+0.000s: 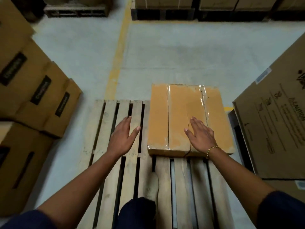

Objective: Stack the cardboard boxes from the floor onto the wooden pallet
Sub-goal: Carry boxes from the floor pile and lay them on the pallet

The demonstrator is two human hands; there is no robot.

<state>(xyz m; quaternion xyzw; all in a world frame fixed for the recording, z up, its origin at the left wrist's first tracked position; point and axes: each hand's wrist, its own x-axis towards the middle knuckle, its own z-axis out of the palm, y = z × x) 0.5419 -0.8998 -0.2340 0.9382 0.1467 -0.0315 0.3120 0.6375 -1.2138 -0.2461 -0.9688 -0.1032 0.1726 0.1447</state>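
At the far right corner of the wooden pallet (109, 113) sits a taped cardboard box (178, 113). The right grip (200, 135), released and fingers straight, seems to press it square, while the left grip (123, 137) hovers empty alongside.

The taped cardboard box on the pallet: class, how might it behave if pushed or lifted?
The box is flat and wide, so it probably slides rather than tips. Its glossy tape may feel slippery. Gaps between pallet slats could catch an edge when pushed.
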